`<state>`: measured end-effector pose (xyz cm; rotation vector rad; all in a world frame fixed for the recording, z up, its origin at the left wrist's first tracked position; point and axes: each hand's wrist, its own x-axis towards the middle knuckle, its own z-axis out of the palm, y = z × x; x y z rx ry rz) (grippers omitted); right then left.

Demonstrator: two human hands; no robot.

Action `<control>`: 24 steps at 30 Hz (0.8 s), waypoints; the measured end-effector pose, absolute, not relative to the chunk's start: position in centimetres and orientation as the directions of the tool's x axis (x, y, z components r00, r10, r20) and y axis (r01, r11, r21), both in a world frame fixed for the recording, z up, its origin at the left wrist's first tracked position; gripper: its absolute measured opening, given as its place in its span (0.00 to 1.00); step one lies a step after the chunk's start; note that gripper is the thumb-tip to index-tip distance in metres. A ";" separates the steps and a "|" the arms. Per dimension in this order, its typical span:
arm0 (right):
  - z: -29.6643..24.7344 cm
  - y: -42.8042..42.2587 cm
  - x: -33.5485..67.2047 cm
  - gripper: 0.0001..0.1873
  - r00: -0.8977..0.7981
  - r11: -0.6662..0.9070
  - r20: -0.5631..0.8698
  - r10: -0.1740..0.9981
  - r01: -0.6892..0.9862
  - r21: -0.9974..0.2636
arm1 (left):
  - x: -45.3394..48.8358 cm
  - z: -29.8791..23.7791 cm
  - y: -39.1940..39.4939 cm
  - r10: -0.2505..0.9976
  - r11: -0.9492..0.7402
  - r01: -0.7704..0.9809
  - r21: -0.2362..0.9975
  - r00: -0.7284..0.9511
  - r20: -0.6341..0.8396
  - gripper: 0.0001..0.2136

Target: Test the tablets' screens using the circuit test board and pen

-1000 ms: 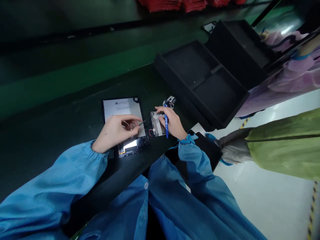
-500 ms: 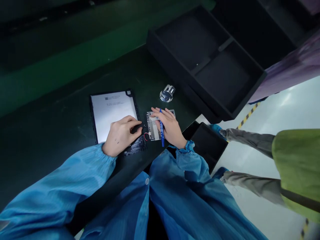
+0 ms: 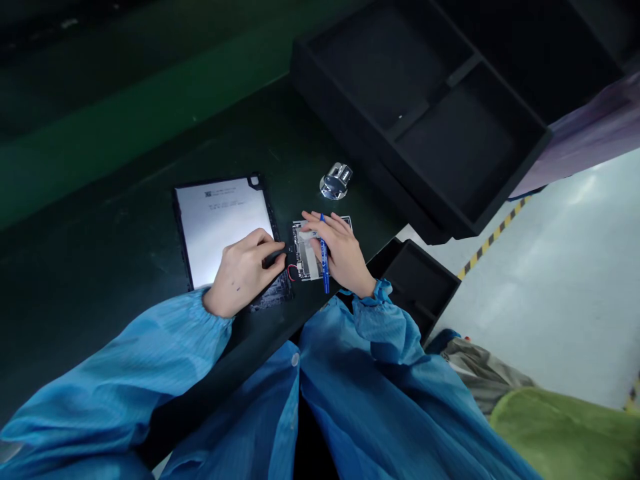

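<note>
My left hand (image 3: 243,272) rests over the lower right part of an opened tablet-like device (image 3: 220,227), which has a pale printed panel and a dark frame. Its thumb and forefinger are curled together near the device's right edge; what they hold, if anything, is too small to make out. A blue pen (image 3: 325,267) is tucked between the fingers of my right hand (image 3: 345,260). That hand lies on a small flat part with a circuit board edge (image 3: 297,248) and pale tape, mostly hidden beneath it. A short red wire (image 3: 291,272) sticks out at the part's left.
A shiny metallic cylindrical piece (image 3: 336,181) stands on the dark table (image 3: 100,247) beyond my right hand. A large black divided tray (image 3: 415,167) is at the upper right, and another black bin (image 3: 425,287) sits lower. Another person's green garment (image 3: 560,433) shows at the lower right.
Both hands hold nearly the same place and pose. The person in green has moved down toward the lower right of the view. My view has shifted slightly.
</note>
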<state>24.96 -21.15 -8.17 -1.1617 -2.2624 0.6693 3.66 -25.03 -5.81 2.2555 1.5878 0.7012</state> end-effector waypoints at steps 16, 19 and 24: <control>-8.0 -21.1 22.3 0.17 -0.298 0.353 0.202 0.933 0.649 -0.674 | 4.4 -6.2 -24.7 0.909 -0.408 0.793 0.452 0.310 0.278 0.08; -8.1 -21.4 22.1 0.15 -0.232 0.346 0.257 0.938 0.606 -0.716 | 4.4 -5.3 -24.6 0.923 -0.383 0.789 0.481 0.309 0.229 0.09; -6.5 -22.1 23.8 0.17 -0.322 0.426 0.302 0.897 0.448 -0.786 | 0.5 -1.9 -26.4 0.997 -0.081 0.630 0.772 0.043 0.070 0.23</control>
